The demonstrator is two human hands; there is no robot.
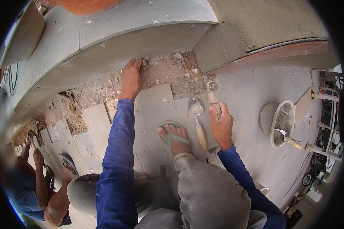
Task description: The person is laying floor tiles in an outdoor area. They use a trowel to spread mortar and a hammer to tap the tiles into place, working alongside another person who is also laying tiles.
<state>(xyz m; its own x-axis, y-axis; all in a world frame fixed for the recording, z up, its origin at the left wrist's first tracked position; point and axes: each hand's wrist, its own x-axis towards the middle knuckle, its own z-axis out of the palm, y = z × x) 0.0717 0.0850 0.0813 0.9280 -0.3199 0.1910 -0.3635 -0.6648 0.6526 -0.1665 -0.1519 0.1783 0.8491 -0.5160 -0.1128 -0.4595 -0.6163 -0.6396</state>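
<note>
My left hand [132, 79] is closed, knuckles up, over the strip of broken rubble [114, 86] along the base of the grey step. A grey rounded lump [145, 62] shows at its fingertips; what the fingers grip is mostly hidden. In my right hand [222, 128] is a hammer [215, 104], held by its wooden handle over the floor tiles, its dusty metal head pointing away from me. A pointing trowel [200, 135] with a wooden handle lies between my right hand and my sandalled foot [176, 139].
A mortar bucket [264, 119] stands at right, another trowel [293, 143] across its rim. Grey tiles [155, 100] border the rubble. The step [141, 15] carries an orange tub [86, 4] and a large container [25, 36]. At lower left another person [30, 187] crouches, gripping a tool.
</note>
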